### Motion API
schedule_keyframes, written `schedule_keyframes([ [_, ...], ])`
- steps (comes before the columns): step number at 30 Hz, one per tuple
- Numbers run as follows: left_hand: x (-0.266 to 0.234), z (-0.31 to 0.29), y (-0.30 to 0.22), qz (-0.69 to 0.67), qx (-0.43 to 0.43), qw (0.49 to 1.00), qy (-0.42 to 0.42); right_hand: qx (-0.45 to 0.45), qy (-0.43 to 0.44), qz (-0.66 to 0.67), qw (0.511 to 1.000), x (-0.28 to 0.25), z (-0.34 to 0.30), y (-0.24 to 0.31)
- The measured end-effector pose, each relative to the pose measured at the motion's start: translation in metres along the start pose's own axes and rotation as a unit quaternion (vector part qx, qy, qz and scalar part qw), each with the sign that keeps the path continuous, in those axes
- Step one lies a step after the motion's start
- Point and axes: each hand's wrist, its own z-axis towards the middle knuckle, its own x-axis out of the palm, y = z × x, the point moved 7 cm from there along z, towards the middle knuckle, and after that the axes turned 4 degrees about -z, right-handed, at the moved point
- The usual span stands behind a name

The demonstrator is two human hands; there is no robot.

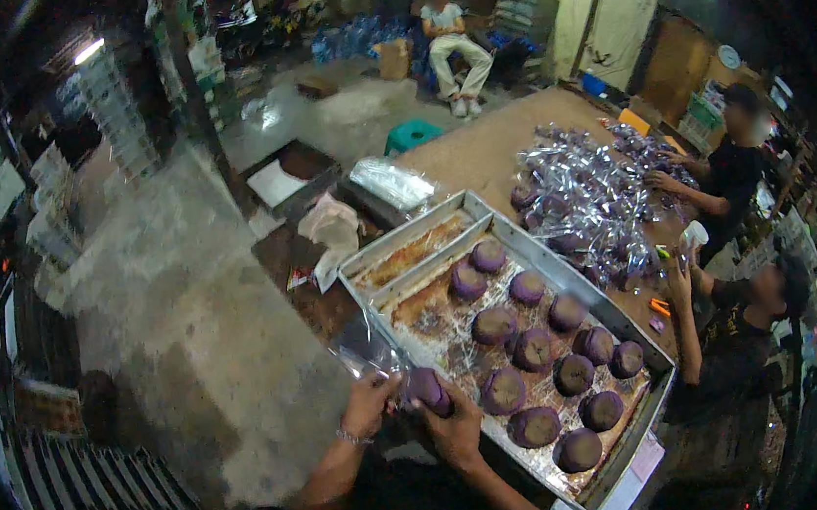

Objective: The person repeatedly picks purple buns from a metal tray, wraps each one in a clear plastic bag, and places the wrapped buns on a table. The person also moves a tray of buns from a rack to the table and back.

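My left hand (368,408) pinches a clear plastic bag (366,349) at the tray's near left corner. Close beside it, my right hand (456,423) is closed round a purple bun (425,389), at the bag's edge. Whether the bun is partly inside the bag I cannot tell. Under and beyond my right hand lies a worn metal baking tray (584,289) with a divider near its far end. Several round purple buns with brownish faces, such as one bun (503,390), lie loose in it.
A big heap of clear-wrapped purple buns (580,199) covers the table beyond the tray. Two people (733,155) work at the right; another person (456,49) sits at the back. A stack of clear plastic bags (392,186), a cloth (330,228) and a green stool (412,136) stand near.
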Motion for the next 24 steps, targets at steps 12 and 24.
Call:
schedule_keyframes([
  [12, 0.016, 0.028, 0.004, -0.018, -0.050, 0.948, 0.314, 0.049, 0.109, 0.029, 0.992, 0.013, 0.022, -0.006],
  [24, 0.015, 0.043, -0.025, -0.141, -0.080, 0.953, 0.255, 0.053, 0.107, 0.125, 0.985, 0.035, 0.036, -0.003],
])
